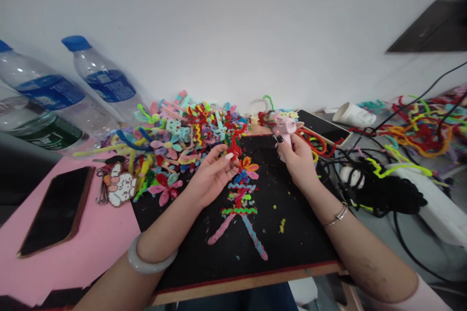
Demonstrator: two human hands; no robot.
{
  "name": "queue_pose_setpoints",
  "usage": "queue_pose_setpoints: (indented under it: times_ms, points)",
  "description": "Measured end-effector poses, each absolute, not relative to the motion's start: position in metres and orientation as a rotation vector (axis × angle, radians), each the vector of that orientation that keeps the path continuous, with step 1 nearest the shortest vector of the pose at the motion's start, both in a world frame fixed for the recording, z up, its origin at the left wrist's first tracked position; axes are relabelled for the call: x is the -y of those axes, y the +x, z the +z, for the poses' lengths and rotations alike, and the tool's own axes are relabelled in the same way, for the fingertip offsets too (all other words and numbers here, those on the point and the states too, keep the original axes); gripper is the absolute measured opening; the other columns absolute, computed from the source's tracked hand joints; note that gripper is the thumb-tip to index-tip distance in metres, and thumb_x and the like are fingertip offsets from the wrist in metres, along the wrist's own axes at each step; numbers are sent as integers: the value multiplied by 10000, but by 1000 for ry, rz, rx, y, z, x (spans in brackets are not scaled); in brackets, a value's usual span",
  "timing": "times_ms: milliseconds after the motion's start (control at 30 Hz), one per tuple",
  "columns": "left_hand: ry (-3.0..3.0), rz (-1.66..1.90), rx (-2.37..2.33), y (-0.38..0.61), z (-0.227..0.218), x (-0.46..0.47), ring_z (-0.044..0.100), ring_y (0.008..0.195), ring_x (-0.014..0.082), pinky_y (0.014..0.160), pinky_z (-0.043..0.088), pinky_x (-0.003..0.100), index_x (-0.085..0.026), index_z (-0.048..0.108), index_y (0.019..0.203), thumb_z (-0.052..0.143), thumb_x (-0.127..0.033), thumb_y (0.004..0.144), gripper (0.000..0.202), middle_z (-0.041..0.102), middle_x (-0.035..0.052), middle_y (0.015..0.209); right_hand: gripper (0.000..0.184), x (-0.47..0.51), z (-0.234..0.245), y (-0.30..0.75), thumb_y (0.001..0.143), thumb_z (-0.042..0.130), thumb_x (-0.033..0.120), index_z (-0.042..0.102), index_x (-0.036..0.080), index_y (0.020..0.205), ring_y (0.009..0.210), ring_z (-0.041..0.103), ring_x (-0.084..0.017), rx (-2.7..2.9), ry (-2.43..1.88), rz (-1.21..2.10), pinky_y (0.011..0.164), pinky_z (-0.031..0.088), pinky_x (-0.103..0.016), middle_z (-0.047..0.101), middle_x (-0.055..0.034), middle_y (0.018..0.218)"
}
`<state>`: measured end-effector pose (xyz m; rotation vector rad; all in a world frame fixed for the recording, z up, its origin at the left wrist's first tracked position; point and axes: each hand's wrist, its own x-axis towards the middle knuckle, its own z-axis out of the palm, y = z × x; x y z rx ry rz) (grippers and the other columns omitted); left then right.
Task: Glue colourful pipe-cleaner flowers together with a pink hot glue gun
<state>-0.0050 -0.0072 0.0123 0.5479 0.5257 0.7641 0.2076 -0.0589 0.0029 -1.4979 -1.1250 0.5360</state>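
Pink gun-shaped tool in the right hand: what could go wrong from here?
If the pink gun-shaped tool is hot, it might burn the bare left hand, which pinches a red fuzzy piece. Black cables beside the right hand could snag. The left hand could also nudge the fuzzy figure lying beside it.

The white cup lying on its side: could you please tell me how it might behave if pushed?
The white cup would probably roll, since it lies on its rounded side. Its tapered shape suggests a curving path, and the phone beside it might block it if pushed that way.
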Motion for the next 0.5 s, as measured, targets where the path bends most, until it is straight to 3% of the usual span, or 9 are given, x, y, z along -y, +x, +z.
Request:
queue_pose_setpoints:
  times_ms: [167, 500]
  points:
    - [538, 770, -507, -5, 11, 6, 621, 832, 107, 758, 483, 240, -208, 567, 911, 663, -124, 720, 230, 642, -4, 841, 309, 60, 7, 199, 676, 698, 438, 574, 162, 739, 456, 444, -89, 827, -1327, 790, 425, 352, -223, 513, 29, 543]
    - [565, 810, -589, -3, 10, 5, 592, 712, 78, 684, 450, 209, -218, 564, 888, 695, -140, 680, 259, 609, -41, 739, 298, 62, 10, 195, 716, 662, 445, 582, 177, 820, 448, 428, -96, 862, -1280, 865, 423, 375, -240, 487, 30, 546]
